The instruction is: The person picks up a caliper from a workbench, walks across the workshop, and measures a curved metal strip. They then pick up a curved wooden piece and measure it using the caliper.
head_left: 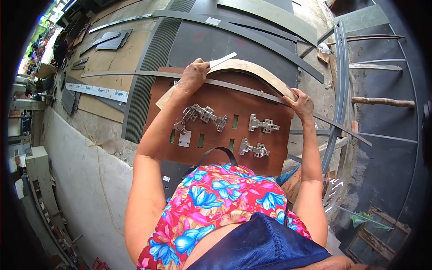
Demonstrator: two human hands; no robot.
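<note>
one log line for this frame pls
left hand: pressing curved wood strip | right hand: on strip's other end | hinges: on brown board
</note>
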